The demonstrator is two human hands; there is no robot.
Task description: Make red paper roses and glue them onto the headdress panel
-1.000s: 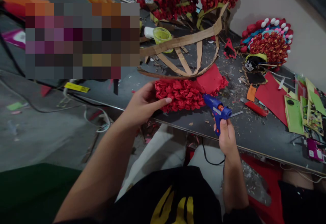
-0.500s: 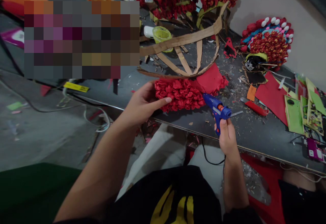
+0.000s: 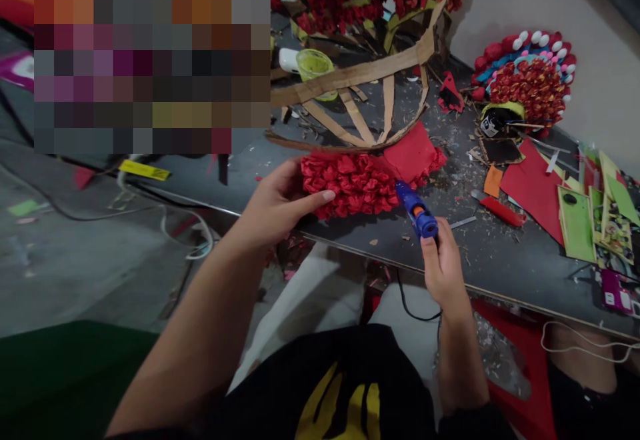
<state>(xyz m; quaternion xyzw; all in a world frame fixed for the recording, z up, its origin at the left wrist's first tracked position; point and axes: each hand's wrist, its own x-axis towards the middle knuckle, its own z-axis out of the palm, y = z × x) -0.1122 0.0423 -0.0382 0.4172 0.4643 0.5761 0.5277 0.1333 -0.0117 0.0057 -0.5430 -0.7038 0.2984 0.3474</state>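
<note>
My left hand (image 3: 287,203) grips the left end of a piece covered in crumpled red paper flowers (image 3: 350,187), thumb on top and the other fingers partly hidden behind it. A flat red panel (image 3: 413,153) shows bare at the piece's right part. My right hand (image 3: 443,260) is wrapped around the handle of a blue hot glue gun (image 3: 417,213). The gun's nozzle points up and left, right by the lower edge of the bare red panel; whether it touches cannot be made out.
Behind the flowered piece lies a spoked cardboard frame (image 3: 370,107). A yellow-green cup (image 3: 316,70) stands beyond it. To the right are red sheet (image 3: 535,187), a red utility knife (image 3: 503,212) and a green-panelled box (image 3: 577,223). A power cord (image 3: 410,310) hangs below the table edge.
My right hand has turned the glue gun so that its rear now faces more toward me, and has shifted slightly left. My left hand keeps its grip on the flowered piece.
</note>
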